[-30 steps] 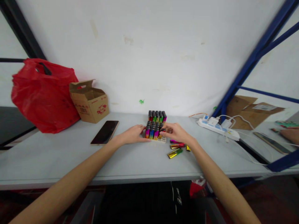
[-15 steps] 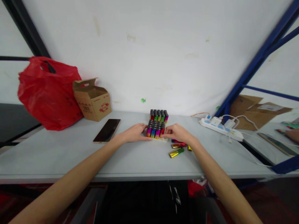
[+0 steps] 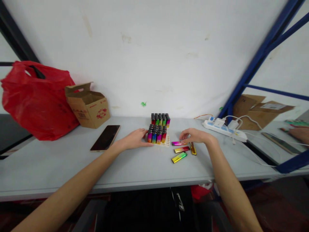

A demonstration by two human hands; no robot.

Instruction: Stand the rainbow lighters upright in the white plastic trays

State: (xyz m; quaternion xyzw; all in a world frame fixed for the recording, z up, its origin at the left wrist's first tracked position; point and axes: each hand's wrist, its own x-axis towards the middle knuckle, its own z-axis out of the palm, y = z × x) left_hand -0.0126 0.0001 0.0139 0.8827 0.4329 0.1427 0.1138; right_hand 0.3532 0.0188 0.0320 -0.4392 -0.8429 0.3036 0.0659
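Note:
Several colourful lighters (image 3: 156, 135) with black tops stand upright in rows in a pale tray (image 3: 168, 141); bare holes show along its right side. My left hand (image 3: 136, 139) grips the tray's left side, thumb at the front corner and fingers farther back. To the right of the tray, my right hand (image 3: 193, 135) is over loose lighters, its fingers curved and apart. Its fingertips are at the right end of a magenta lighter (image 3: 178, 143) lying flat. Nearby lie a red and gold lighter (image 3: 182, 149), a green and yellow lighter (image 3: 179, 157) and a gold lighter (image 3: 193, 149).
Behind the tray stands another block of upright lighters (image 3: 160, 120). A phone (image 3: 105, 138), an open cardboard box (image 3: 89, 106) and a red plastic bag (image 3: 38, 100) are at left. A power strip (image 3: 224, 129) with cables lies at right, near a blue frame post (image 3: 253, 61). Another person's hand (image 3: 299, 132) shows far right.
My right hand has left the tray's right side and moved right to the loose lighters, uncovering the tray's bare holes. My left hand stays at the tray. The view has shifted slightly.

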